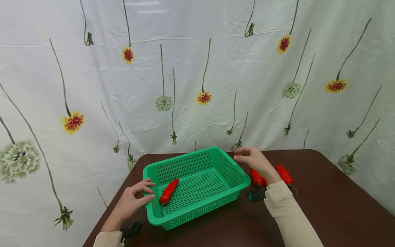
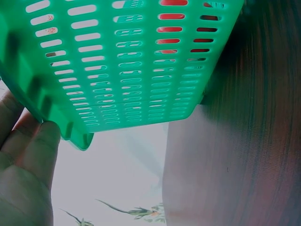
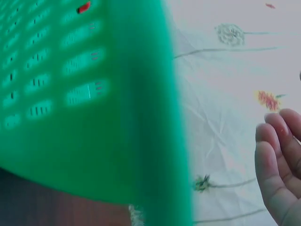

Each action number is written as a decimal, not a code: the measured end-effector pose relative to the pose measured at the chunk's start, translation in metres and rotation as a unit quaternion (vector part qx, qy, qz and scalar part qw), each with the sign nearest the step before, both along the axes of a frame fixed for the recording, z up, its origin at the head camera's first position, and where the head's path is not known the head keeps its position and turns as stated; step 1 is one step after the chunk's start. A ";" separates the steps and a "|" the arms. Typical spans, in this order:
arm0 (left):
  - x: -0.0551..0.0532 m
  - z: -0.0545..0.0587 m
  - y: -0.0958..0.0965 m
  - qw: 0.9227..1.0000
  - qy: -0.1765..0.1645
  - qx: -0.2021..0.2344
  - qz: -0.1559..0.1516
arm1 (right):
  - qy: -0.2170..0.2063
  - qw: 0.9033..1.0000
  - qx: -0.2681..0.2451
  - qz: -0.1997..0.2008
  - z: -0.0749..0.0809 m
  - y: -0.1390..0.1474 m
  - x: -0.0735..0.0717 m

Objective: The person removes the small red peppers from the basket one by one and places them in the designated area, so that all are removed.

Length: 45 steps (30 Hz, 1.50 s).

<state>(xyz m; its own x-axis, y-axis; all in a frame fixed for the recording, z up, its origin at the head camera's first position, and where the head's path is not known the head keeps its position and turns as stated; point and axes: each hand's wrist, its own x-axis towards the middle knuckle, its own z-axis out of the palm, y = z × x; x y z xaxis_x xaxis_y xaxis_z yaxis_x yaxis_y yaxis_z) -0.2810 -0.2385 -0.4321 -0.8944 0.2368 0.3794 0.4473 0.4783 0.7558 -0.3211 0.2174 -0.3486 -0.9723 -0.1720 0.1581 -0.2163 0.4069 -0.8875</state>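
A green plastic basket (image 1: 202, 185) with slotted walls stands on the table, set at a slant. Inside it, near the left end, lies one red chili pepper (image 1: 169, 192); its red also shows through the slots in the left wrist view. My left hand (image 1: 132, 199) is at the basket's left rim, fingertips touching the rim, thumb apart from the fingers. Past the far right corner, my right hand (image 1: 254, 159) hovers above the rim with loosely bent fingers and nothing in them. The right wrist view shows those fingertips (image 3: 269, 157) apart from the basket.
On the dark brown table (image 1: 321, 199), right of the basket, lie two more red chili peppers, one (image 1: 258, 178) partly behind my right forearm and the other (image 1: 284, 175) beyond it. A white flower-print cloth (image 1: 191, 75) hangs behind the table.
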 end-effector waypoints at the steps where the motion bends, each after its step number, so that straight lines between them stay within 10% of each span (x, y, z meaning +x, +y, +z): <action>1: 0.000 0.001 0.000 1.000 -0.001 0.002 0.000 | 0.000 1.000 0.004 0.010 0.003 -0.002 -0.001; 10: 0.003 0.005 0.001 1.000 0.014 0.007 -0.003 | 0.034 0.990 0.062 0.124 0.024 -0.020 -0.011; 23: 0.003 0.005 0.001 1.000 0.003 0.004 0.002 | 0.006 0.946 0.144 0.289 0.035 -0.050 -0.033; 45: 0.001 0.003 0.001 1.000 -0.020 0.009 0.005 | -0.057 0.922 0.179 0.337 0.032 -0.098 -0.061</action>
<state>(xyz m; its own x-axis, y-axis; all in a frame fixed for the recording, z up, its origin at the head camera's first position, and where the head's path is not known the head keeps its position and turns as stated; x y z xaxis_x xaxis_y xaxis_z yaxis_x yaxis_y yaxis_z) -0.2798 -0.2374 -0.4292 -0.9111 0.2209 0.3479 0.4120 0.4696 0.7808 -0.3825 0.1193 -0.3162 -0.6321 -0.7651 -0.1229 -0.4415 0.4859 -0.7543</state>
